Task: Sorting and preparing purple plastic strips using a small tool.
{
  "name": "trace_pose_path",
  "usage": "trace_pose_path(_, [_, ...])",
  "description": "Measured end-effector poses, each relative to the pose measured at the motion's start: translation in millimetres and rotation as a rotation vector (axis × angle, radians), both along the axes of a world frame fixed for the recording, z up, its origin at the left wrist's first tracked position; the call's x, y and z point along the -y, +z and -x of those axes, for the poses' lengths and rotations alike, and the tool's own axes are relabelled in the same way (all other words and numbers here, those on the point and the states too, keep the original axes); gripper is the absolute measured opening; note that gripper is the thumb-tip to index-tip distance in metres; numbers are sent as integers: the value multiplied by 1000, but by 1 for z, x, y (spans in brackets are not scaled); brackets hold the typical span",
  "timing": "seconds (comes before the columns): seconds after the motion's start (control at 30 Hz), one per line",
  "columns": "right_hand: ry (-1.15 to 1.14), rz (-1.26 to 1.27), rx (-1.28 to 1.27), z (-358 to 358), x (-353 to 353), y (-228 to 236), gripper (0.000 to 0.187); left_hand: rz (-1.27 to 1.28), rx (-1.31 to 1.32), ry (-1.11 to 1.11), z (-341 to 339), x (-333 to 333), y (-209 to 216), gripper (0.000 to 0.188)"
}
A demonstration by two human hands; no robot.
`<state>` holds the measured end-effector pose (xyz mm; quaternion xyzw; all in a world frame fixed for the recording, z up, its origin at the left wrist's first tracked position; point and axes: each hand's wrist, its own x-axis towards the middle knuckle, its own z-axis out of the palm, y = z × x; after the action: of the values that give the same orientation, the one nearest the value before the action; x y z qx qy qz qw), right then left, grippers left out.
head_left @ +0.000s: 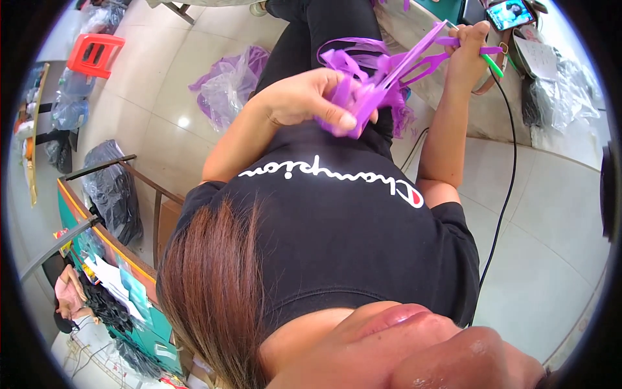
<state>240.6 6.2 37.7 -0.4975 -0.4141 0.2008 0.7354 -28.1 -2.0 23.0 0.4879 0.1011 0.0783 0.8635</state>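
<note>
My left hand (310,100) is closed around a bundle of purple straps (365,100), thumb along its near side; the bundle is partly blurred. From it, flat strips stretch up and right to my right hand (470,50). That hand pinches a purple strip end (448,41) and a slim tool with a green handle (494,66). A thin pale tip shows past my fingers; the tool's exact kind is unclear. More purple strips hang behind the bundle, over my black-trousered legs (343,27).
A covered table (424,29) stands at the upper right, with a lit phone (510,14) and clear plastic bags (567,84). A black cable (512,175) runs down the right. Plastic bags (230,81) lie on the tiled floor, left. Beyond are a red stool (94,56) and a green-sided desk (146,330).
</note>
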Motion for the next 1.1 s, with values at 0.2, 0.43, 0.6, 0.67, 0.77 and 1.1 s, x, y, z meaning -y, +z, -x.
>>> trace_pose_path(0.2, [575,350,-311,-18,-9,-4,54,133,44,190,1,3,14,30])
trace_pose_path(0.43, [946,171,-224,22,35,-2,57,263,111,745,-11,-5,-9,18])
trace_pose_path(0.6, [731,-128,253,75,64,-3,57,190,116,870,-9,-3,-7,17])
trace_pose_path(0.67, [659,-132,487,83,69,0,56,170,119,880,-9,-2,-4,17])
trace_pose_path(0.77, [609,-159,590,89,63,-8,54,123,124,919,-11,0,-1,17])
trace_pose_path(1.1, [540,-210,751,92,58,-14,50,-43,106,1009,-13,1,-5,14])
